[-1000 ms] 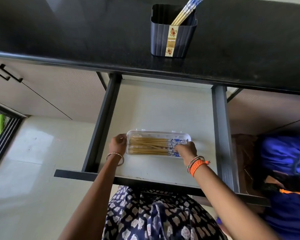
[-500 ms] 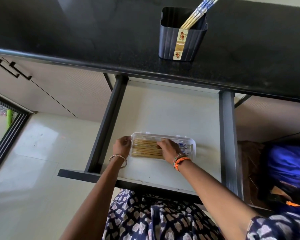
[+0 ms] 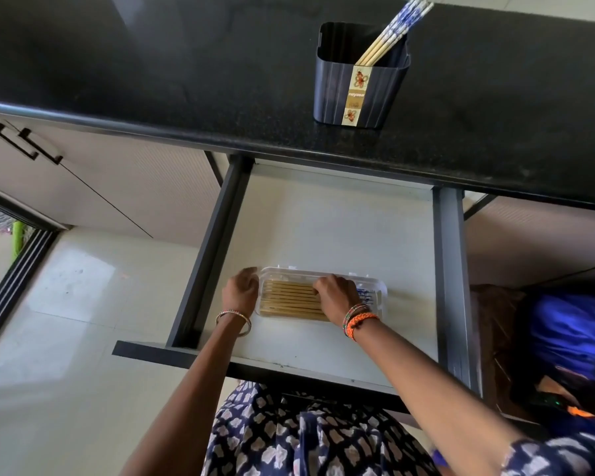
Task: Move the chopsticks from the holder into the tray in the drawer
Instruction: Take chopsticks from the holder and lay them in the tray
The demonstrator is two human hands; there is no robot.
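Note:
A clear plastic tray [image 3: 380,297] lies in the open drawer [image 3: 323,231] and holds several bamboo chopsticks [image 3: 289,300] lying side by side, blue-patterned ends to the right. My left hand [image 3: 241,292] grips the tray's left end. My right hand [image 3: 337,297] rests palm-down on the chopsticks in the tray's middle, fingers curled over them. On the black counter a dark ribbed holder [image 3: 359,80] stands with several more chopsticks [image 3: 392,32] leaning to its right corner.
The drawer's dark side rails [image 3: 450,276] flank the white floor of the drawer. Closed cabinet doors with black handles [image 3: 28,146] are at left. A blue bag [image 3: 571,338] sits at right, beside the drawer. Pale floor tiles lie below left.
My right hand slid from the tray's right end to its middle, onto the chopsticks. My left hand stays at the tray's left end. The camera shifted slightly.

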